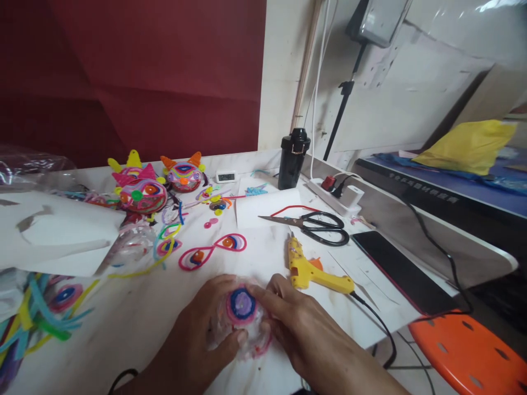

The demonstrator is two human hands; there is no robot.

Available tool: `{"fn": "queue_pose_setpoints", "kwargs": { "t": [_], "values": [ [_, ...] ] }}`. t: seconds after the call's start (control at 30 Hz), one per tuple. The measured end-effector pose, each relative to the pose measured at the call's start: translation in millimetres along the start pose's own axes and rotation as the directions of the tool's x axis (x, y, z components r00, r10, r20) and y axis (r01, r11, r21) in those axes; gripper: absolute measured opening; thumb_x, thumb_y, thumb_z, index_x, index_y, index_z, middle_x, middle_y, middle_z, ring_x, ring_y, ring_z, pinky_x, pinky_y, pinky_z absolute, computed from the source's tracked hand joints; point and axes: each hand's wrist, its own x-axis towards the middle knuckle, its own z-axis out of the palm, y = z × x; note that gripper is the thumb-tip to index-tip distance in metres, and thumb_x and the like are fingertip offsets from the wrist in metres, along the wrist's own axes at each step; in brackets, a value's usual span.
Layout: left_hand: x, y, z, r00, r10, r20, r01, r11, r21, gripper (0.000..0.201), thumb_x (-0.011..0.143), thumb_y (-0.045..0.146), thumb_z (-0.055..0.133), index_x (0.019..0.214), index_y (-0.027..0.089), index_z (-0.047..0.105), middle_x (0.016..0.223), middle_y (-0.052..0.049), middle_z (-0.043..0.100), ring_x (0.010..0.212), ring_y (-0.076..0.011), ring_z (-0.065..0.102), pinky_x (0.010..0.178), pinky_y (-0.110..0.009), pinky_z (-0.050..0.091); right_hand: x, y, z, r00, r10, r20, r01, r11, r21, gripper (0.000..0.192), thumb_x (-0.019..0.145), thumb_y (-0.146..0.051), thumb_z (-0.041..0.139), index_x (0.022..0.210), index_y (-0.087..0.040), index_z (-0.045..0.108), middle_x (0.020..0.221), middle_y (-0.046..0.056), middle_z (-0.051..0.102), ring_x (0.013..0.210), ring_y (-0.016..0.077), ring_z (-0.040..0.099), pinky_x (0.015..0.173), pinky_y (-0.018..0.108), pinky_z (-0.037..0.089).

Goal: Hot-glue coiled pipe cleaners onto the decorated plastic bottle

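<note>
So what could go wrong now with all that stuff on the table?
The yellow plastic glue gun lies close to the right hand; if it's hot, which I can't tell, it might burn a finger. Its thin black cord runs past the edge of the white marble-patterned table, so a snag could drag it off. The left hand also grips the clear rounded plastic piece; squeezing hard might dent that.

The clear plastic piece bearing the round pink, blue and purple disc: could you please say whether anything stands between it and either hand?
Nothing visible does: the left hand and the right hand both touch the clear plastic piece, one at each side. The yellow plastic glue gun lies beyond the right hand, not between.
</note>
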Motion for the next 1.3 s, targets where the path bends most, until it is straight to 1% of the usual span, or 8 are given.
{"fn": "queue_pose_setpoints", "kwargs": {
  "t": [0.1,0.2,0.3,0.43,0.53,0.67,1.0,1.3],
  "values": [
    [10.3,7.8,-11.9,0.997,0.051,0.054,-0.054,0.996,0.069,0.049,0.090,0.031,0.066,0.137,0.037,0.051,0.147,-0.001,0.057,0.139,-0.0278,0.053,0.115,-0.043,0.046,-0.2,2.8,3.9,1.000,-0.017,-0.009,0.017,0.999,0.045,0.056,0.095,-0.004,0.049,0.149,-0.017,0.055,0.118,0.016,0.059,0.098,0.0283,0.067,0.084,0.043,0.055],
    [24.9,16.1,-22.1,0.987,0.053,0.149,-0.066,0.995,0.080,0.039,0.088,0.030,0.067,0.124,0.033,0.056,0.130,-0.001,0.066,0.120,-0.0261,0.065,0.102,-0.039,0.054,1.1,4.6,6.6,1.000,-0.025,-0.013,0.026,0.998,0.059,0.056,0.093,-0.002,0.049,0.147,-0.014,0.056,0.114,0.015,0.057,0.096,0.0281,0.066,0.083,0.043,0.055],
    [31.6,12.8,-21.6,0.986,0.017,0.165,-0.026,0.998,0.055,0.049,0.083,0.028,0.069,0.130,0.031,0.053,0.120,-0.001,0.069,0.109,-0.0248,0.069,0.094,-0.038,0.057,2.1,5.2,7.6,0.999,-0.034,-0.021,0.036,0.997,0.068,0.052,0.093,-0.002,0.049,0.143,-0.013,0.060,0.110,0.014,0.057,0.094,0.0276,0.066,0.080,0.042,0.055],
    [25.3,-5.2,-9.5,0.982,0.089,0.164,-0.083,0.995,-0.047,0.064,0.080,0.026,0.070,0.140,0.036,0.049,0.140,-0.002,0.061,0.129,-0.0265,0.060,0.109,-0.041,0.050,1.9,7.6,9.7,0.997,-0.060,-0.040,0.063,0.994,0.093,0.049,0.093,-0.001,0.048,0.140,-0.011,0.062,0.107,0.014,0.056,0.092,0.0269,0.065,0.080,0.042,0.055],
    [18.2,-15.1,-1.4,0.979,0.073,0.192,-0.059,0.995,-0.078,0.067,0.084,0.026,0.067,0.147,0.037,0.046,0.153,-0.002,0.053,0.142,-0.0270,0.050,0.120,-0.044,0.042,1.3,10.7,11.6,0.995,-0.083,-0.062,0.090,0.989,0.119,0.047,0.092,-0.001,0.048,0.135,-0.011,0.064,0.105,0.013,0.056,0.089,0.0261,0.064,0.077,0.041,0.055],
    [13.6,-19.1,3.0,0.983,0.055,0.175,-0.040,0.995,-0.089,0.065,0.089,0.031,0.065,0.150,0.038,0.045,0.156,-0.001,0.053,0.145,-0.0277,0.049,0.122,-0.046,0.040,-0.5,15.3,15.5,0.983,-0.112,-0.145,0.138,0.973,0.186,0.046,0.092,-0.002,0.047,0.134,-0.010,0.064,0.100,0.011,0.055,0.087,0.0252,0.062,0.076,0.040,0.054],
    [5.7,-14.2,9.8,0.994,-0.019,0.111,0.028,0.996,-0.081,0.063,0.091,0.029,0.060,0.151,0.040,0.045,0.157,0.001,0.053,0.143,-0.0267,0.051,0.119,-0.044,0.044,-11.8,15.4,36.2,0.928,-0.035,-0.370,0.142,0.953,0.267,0.030,0.096,-0.013,0.052,0.119,-0.020,0.070,0.090,0.004,0.056,0.079,0.0203,0.058,0.072,0.034,0.053],
    [2.0,-5.8,14.6,0.996,-0.078,0.038,0.080,0.996,-0.045,0.061,0.093,0.029,0.057,0.152,0.038,0.046,0.154,0.000,0.056,0.140,-0.0274,0.055,0.119,-0.045,0.045,-13.5,14.8,36.8,0.919,-0.051,-0.392,0.155,0.959,0.239,0.029,0.100,-0.019,0.051,0.122,-0.023,0.070,0.093,0.005,0.063,0.083,0.0201,0.065,0.075,0.032,0.058]
  ]
}}
